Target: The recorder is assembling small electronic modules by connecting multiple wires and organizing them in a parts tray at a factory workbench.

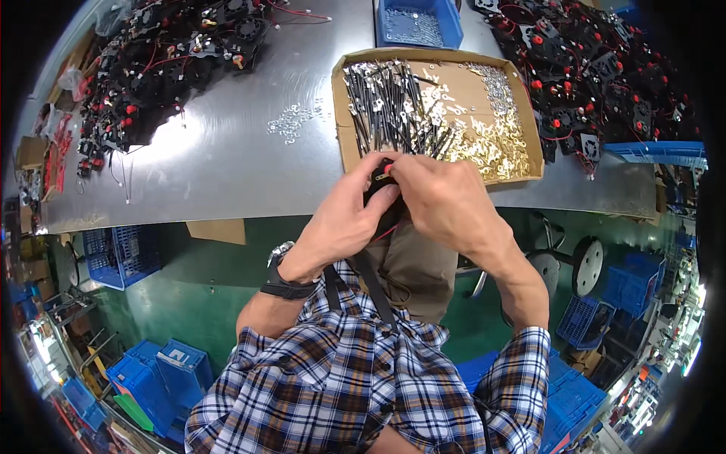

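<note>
My left hand (pixel 342 221) is closed round a small black part (pixel 378 178) with a red post and a brass-coloured tab, held just over the table's near edge. My right hand (pixel 452 203) has its fingers bent in against the red post; whether it also holds something small is hidden. Right beyond both hands stands a shallow cardboard tray (pixel 448 69). In it lie black cable leads (pixel 386 102) with metal ends, gold-coloured lug terminals (pixel 495 151) and silver washers (pixel 495 87).
Loose silver lugs (pixel 291 121) lie left of the tray. Piles of black assemblies with red posts (pixel 181 60) and similar black units (pixel 582 83) cover both far sides. A blue bin (pixel 384 38) with small metal pieces stands behind the tray. Blue crates (pixel 155 378) sit on the green floor.
</note>
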Tool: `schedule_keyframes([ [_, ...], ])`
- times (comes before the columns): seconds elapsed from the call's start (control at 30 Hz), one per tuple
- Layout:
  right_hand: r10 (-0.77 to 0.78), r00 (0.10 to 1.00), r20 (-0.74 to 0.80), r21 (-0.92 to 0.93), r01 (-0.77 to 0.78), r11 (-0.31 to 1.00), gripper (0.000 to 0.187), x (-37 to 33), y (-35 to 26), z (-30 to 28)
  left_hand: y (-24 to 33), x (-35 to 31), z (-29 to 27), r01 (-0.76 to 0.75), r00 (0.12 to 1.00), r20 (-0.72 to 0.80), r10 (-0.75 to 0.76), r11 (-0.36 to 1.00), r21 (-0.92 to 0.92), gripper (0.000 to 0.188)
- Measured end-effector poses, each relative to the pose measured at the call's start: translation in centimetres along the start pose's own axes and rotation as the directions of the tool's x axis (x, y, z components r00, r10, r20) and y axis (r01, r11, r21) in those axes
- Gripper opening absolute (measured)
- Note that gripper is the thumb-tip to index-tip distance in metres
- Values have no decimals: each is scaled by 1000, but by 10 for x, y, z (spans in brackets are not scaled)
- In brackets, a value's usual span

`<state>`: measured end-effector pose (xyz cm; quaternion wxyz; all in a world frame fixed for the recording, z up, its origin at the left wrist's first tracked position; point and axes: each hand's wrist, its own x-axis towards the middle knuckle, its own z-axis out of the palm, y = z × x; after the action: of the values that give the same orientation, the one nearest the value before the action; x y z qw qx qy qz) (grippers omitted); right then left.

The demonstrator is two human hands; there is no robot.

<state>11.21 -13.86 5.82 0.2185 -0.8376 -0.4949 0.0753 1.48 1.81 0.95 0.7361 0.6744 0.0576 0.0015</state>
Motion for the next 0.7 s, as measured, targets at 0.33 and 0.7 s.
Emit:
schedule_keyframes([
  [0.33, 178, 984, 2, 452, -159, 878, 18, 12, 6, 8, 4, -3, -5, 89, 996, 7, -89, 996, -15, 34],
  [0.7, -88, 973, -212, -6, 89, 996, 22, 0, 1, 18, 8, 0, -1, 115, 993, -14, -114, 990, 81, 35],
])
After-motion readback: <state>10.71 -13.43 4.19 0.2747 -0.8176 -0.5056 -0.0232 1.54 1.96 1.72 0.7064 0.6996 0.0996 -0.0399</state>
